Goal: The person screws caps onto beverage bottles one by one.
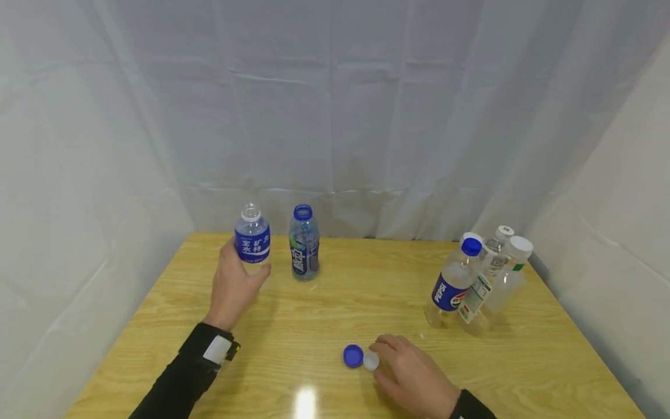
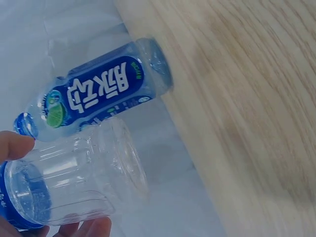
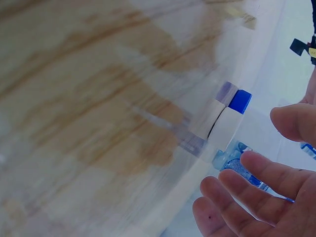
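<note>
The left hand (image 1: 235, 291) grips a clear bottle (image 1: 253, 244) near the far-left corner of the table (image 1: 324, 308); the right hand (image 1: 410, 372), loosely spread, is beside a white cap (image 1: 371, 361).

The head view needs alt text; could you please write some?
The left hand holds an uncapped clear bottle beside a blue bottle. The right hand is beside a white cap and a blue cap; capped bottles cluster at right.

Clear blue-labelled bottle (image 1: 253, 243) upright, uncapped; white cap (image 1: 371, 361) lying flat
</note>
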A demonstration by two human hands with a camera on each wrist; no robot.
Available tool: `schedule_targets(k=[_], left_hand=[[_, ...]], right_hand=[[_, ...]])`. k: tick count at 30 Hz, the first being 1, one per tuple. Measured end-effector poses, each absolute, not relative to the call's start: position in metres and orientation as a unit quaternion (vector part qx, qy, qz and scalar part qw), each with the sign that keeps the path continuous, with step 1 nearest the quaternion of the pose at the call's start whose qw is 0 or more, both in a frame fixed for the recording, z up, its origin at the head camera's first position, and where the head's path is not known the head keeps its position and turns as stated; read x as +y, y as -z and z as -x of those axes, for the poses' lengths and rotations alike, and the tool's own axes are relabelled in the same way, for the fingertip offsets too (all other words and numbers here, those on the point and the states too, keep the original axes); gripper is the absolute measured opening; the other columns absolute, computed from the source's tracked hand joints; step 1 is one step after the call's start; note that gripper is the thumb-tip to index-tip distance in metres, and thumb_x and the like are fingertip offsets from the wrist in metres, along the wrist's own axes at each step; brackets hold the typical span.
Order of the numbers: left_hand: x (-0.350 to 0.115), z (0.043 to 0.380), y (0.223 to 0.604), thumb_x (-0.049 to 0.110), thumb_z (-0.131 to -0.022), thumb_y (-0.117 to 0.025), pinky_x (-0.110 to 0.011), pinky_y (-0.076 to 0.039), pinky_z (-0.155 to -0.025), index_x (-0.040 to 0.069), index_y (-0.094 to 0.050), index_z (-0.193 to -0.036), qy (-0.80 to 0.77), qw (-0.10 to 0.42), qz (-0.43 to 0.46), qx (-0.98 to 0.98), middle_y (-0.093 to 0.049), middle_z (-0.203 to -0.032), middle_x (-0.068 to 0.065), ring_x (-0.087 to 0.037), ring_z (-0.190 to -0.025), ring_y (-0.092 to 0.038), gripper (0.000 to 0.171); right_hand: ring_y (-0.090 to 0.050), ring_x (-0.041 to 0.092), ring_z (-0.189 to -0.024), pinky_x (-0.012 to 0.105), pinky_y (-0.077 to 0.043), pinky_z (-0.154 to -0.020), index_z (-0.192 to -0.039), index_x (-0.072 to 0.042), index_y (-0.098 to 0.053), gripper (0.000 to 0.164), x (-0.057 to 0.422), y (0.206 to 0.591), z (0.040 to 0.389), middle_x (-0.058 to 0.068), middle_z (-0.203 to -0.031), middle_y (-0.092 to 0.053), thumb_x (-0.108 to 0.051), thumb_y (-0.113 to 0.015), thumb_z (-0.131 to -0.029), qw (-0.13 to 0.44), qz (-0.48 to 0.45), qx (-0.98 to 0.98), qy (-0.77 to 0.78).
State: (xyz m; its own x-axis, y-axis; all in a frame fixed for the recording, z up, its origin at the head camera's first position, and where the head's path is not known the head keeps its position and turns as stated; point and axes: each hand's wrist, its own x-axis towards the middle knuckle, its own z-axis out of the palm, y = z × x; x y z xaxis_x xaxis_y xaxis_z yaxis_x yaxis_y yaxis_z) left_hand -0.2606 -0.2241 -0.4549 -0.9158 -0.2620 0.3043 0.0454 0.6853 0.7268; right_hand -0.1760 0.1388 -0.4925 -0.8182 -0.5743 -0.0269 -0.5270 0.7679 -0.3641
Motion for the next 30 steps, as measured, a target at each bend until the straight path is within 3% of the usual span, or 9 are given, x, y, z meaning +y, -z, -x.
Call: schedule_targets(k=[6, 19, 30], left_hand=[[-0.217, 0.248, 0.447, 0.029, -0.087, -0.075, -0.064, -0.042, -0.107, 0.005, -0.013, -0.159, 0.396, 0.204, -0.031, -0.895, -0.036, -0.151, -0.025, -0.045, -0.134, -0.045, 0.098], [-0.198, 0.218, 0.433, 0.026, -0.083, -0.081, -0.055, -0.051, -0.097, 0.002, -0.031, -0.151, 0.387, 0.243, 0.044, -0.888, -0.045, -0.129, -0.016, -0.032, -0.114, -0.053, 0.088], [-0.181, 0.199, 0.424, 0.029, -0.081, -0.083, -0.058, -0.047, -0.103, 0.005, -0.033, -0.153, 0.379, 0.245, 0.077, -0.889, -0.055, -0.138, -0.018, -0.036, -0.124, -0.056, 0.091]], right_hand=[[-0.062, 0.02, -0.115, 0.043, -0.057, -0.094, -0.131, -0.012, -0.065, 0.04, 0.139, 0.491, 0.176, 0.005, -0.13, -0.063, -0.031, -0.067, -0.095, 0.064, 0.295, 0.937, 0.177], [-0.063, 0.02, -0.115, 0.042, -0.057, -0.093, -0.13, -0.01, -0.065, 0.04, 0.14, 0.491, 0.176, 0.006, -0.129, -0.063, -0.03, -0.068, -0.095, 0.05, 0.305, 0.934, 0.18], [-0.064, 0.019, -0.113, 0.042, -0.058, -0.092, -0.13, -0.011, -0.064, 0.04, 0.14, 0.489, 0.177, 0.006, -0.13, -0.063, -0.03, -0.068, -0.095, 0.062, 0.295, 0.936, 0.18]])
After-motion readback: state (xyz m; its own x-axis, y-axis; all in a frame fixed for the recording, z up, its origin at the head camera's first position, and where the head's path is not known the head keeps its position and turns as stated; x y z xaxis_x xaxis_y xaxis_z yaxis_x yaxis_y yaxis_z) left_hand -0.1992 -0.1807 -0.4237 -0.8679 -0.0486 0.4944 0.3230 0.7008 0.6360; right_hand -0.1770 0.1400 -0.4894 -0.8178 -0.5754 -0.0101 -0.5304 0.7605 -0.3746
